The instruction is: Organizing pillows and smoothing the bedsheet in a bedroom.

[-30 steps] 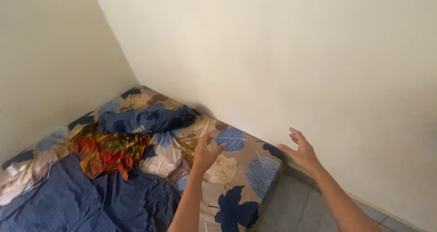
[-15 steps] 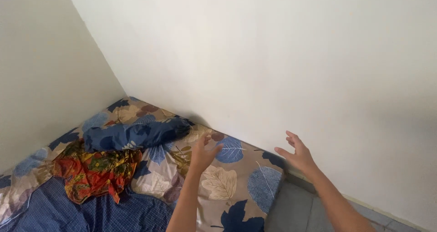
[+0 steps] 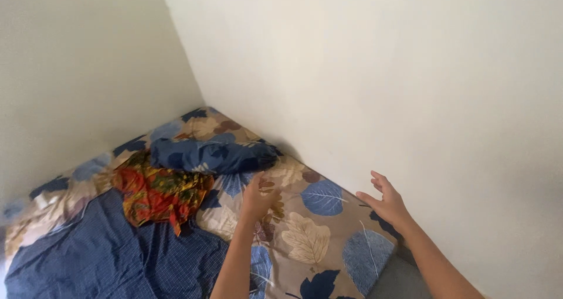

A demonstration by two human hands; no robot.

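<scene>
Left hand: the left hand is seen low in the middle of the frame, fingers loosely curled and held over the leaf-print sheet; nothing is grasped, and whether the fingertips touch the fabric cannot be told.
Right hand: the right hand is held to the lower right of centre, palm spread and fingers apart, released, above the sheet's edge nearest the wall.
Leaf-print sheet: a beige cloth with large blue, cream and brown leaves is spread over the mattress, from the lower middle of the frame up into the room's corner.
Blue pillow: a dark blue leaf-patterned pillow is laid just above and left of the left hand, near the corner.
Orange cloth: a crumpled orange, red and yellow cloth is found left of centre, touching the pillow's lower edge.
Blue blanket: a navy checked blanket is bunched at the lower left, under the orange cloth.
Walls: two pale walls are met in a corner at the upper middle.
Floor: a grey strip of floor is shown at the lower right, beside the sheet.
</scene>
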